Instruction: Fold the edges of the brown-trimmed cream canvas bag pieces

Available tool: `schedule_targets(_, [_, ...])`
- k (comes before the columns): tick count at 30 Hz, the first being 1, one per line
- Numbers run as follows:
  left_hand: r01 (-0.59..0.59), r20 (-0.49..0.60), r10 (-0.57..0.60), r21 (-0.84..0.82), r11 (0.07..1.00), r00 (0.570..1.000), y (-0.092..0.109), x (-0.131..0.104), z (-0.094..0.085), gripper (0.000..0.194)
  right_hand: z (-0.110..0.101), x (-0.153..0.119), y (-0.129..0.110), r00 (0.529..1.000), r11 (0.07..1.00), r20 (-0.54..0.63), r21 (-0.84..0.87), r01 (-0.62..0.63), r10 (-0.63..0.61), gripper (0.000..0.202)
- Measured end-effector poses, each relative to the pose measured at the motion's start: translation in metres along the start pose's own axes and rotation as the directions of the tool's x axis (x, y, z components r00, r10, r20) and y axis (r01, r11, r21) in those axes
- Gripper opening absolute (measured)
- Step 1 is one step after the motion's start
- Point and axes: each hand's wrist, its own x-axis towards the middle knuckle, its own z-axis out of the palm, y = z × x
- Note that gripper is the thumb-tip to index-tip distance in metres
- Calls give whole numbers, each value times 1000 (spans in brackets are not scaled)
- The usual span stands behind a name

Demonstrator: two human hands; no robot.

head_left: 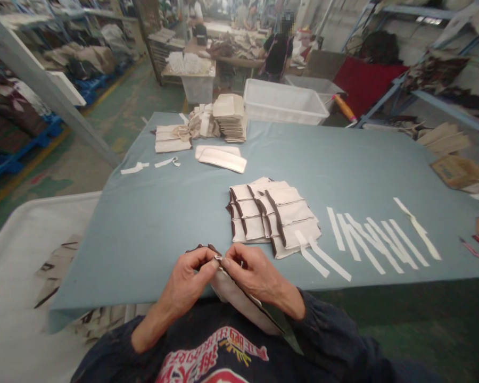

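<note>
A beige fabric piece with dark brown edging (pixel 239 300) is held between both hands over the table's front edge, close to my body. My left hand (pixel 191 274) pinches its upper corner with thumb and forefinger. Right beside it, my right hand (pixel 259 274) is closed on the same edge, thumb and fingertips pressed together. The fingertips of both hands almost meet at a small pale spot whose nature I cannot make out. Just beyond lies an overlapping stack of beige, brown-edged fabric pieces (pixel 291 213), with two white strips (pixel 323 258) at its lower right.
Several white strips (pixel 371 239) lie at right on the blue-covered table (pixel 151 223). Pale flat panels (pixel 221 158) and a beige stack (pixel 230 118) sit toward the back. A white bin (pixel 285 101) stands behind, another (pixel 8 266) at left. A person (pixel 277 53) is farther back.
</note>
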Motion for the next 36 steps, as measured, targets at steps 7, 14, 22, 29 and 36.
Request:
schedule_targets(7, [-28, -13, 29, 58, 998, 999, -1, -1, 0, 30, 1, -4, 7, 977, 956, -94, -242, 164, -191, 16])
schedule_targets(14, [-99, 77, 87, 164, 982, 993, 3, -7, 3, 24, -14, -10, -3, 937, 808, 24, -499, 313, -348, 28])
schedule_targets(22, [-93, 117, 72, 185, 978, 991, 8, -6, 7, 26, -15, -15, -7, 980, 870, -29, -466, 161, -197, 13])
schedule_targets(29, [-12, 79, 5, 95, 995, 997, 2, -5, 9, 26, 0, -15, -3, 984, 991, -120, -2, -134, 133, 8])
schedule_targets(36, [63, 195, -57, -26, 998, 979, -3, 0, 4, 28, 2, -12, 5, 958, 884, 66, 372, -283, 279, 16])
